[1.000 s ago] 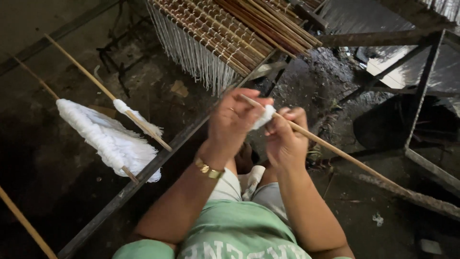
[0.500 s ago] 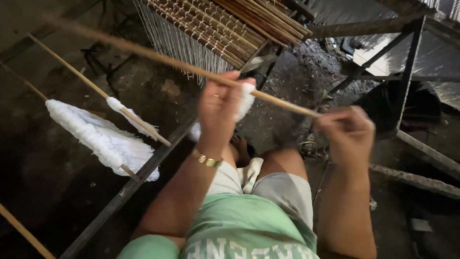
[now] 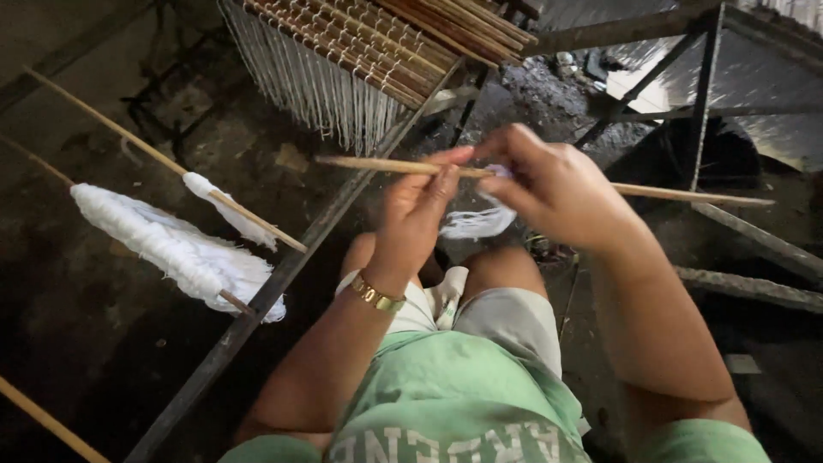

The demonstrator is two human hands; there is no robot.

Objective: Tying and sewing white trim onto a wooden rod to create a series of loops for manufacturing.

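Note:
A thin wooden stick lies level across the middle of the view. My left hand, with a gold bracelet at the wrist, pinches the stick near its left end. My right hand grips the stick just to the right of it. A small bunch of white thread hangs from the stick between and below the two hands, above my knees.
A rack of many wooden sticks with white thread fringes hangs at the top. Two sticks wound with white thread rest on a dark metal bar at left. A dark metal frame stands at right.
The stick has turned from slanting up-left to level. My right hand has come in from the far right to the thread beside my left hand.

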